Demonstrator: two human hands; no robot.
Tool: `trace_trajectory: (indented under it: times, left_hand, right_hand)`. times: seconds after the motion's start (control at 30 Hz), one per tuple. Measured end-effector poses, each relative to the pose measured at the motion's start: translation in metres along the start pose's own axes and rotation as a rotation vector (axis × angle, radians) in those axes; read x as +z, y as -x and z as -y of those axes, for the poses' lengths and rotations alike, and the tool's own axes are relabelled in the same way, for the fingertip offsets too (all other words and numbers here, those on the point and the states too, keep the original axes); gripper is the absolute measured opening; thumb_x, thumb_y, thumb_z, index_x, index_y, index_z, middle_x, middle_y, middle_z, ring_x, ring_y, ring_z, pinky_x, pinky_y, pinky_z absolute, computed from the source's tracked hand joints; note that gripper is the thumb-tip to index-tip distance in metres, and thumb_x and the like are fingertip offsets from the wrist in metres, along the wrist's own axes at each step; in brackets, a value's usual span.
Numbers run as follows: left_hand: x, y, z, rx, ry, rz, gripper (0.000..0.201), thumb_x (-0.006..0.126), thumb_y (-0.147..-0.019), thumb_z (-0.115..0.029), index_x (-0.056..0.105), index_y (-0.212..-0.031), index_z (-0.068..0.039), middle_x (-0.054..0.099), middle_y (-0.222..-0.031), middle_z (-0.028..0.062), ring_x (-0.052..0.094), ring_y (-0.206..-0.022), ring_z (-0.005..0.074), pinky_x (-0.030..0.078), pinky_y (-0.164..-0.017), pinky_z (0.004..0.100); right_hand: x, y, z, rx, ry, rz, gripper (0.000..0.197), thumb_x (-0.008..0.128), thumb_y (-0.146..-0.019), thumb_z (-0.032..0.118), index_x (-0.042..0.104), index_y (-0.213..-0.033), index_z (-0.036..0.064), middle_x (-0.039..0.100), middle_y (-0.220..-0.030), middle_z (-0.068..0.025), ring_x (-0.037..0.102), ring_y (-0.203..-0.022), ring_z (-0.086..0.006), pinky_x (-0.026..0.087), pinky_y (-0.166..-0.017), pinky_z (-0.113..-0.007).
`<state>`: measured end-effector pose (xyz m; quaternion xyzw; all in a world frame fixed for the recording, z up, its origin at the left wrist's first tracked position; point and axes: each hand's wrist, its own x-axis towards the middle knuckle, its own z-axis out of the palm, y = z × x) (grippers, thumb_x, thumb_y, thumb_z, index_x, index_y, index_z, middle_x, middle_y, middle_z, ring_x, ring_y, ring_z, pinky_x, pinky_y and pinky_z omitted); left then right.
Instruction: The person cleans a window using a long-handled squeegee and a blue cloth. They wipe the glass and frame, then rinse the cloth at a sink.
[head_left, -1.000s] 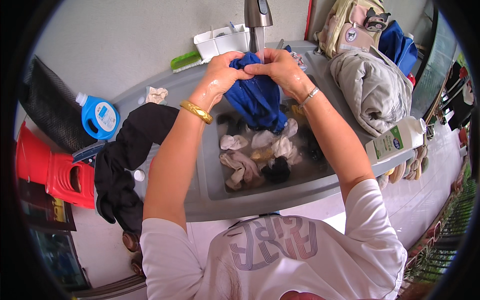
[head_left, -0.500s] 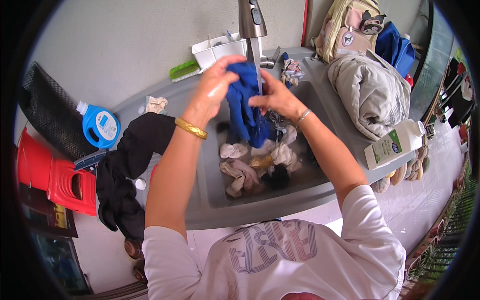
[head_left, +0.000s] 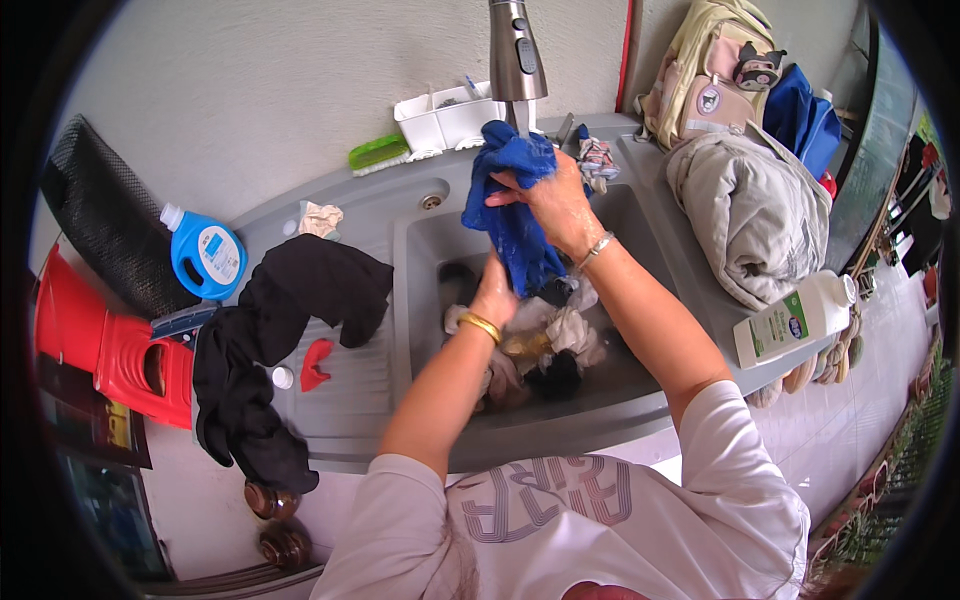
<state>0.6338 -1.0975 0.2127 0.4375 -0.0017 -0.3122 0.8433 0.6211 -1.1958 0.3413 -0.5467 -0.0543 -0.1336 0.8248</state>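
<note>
A wet blue cloth (head_left: pixel 522 248) hangs beneath the metal faucet (head_left: pixel 517 62), whose stream lands on its top. My right hand (head_left: pixel 562 208) grips the upper part of the cloth, fingers bent across it. Lower down, my left hand (head_left: pixel 496 288) holds the cloth's side near its bottom end; some of its fingers are hidden behind the fabric. Under both hands, the grey sink (head_left: pixel 403 345) holds murky water with several small pieces of laundry, among them a white cloth (head_left: pixel 575 335) and a black one (head_left: pixel 560 375).
Black clothing (head_left: pixel 280 300) and a red piece (head_left: pixel 316 366) lie on the left drainboard, near a blue detergent bottle (head_left: pixel 205 252). Behind stand a green brush (head_left: pixel 378 153) and white caddy (head_left: pixel 450 118). At right are a grey garment (head_left: pixel 755 215), white bottle (head_left: pixel 795 318) and backpack (head_left: pixel 705 75).
My left hand has dropped from the cloth's top to its lower end. My right hand has closed over the upper part. The cloth is bunched up under the faucet.
</note>
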Motion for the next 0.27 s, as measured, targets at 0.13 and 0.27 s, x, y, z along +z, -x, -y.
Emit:
trace_trajectory:
  times: [0.13,0.27]
  left_hand:
    - [0.026,0.019,0.007,-0.162,0.332,0.044,0.085,0.033,-0.077,-0.083,0.048,-0.132,-0.020,0.055,-0.129,0.0070,0.046,-0.125,0.0269,0.034,-0.102,0.0540]
    - [0.016,0.015,-0.005,0.018,0.418,0.232,0.092,0.036,-0.073,-0.085,0.043,-0.136,-0.018,0.049,-0.135,0.0088,0.044,-0.127,0.0306,0.033,-0.102,0.0570]
  right_hand:
    - [-0.037,-0.002,-0.011,-0.489,0.899,0.129,0.050,0.063,-0.071,-0.004,0.055,-0.120,0.0032,0.064,-0.105,-0.0153,0.064,-0.097,-0.0217,0.048,-0.088,-0.032]
    - [-0.068,0.024,-0.036,-0.499,1.389,0.618,0.061,0.067,-0.063,0.000,0.056,-0.122,0.0127,0.056,-0.121,-0.0167,0.048,-0.123,-0.0345,0.040,-0.103,-0.039]
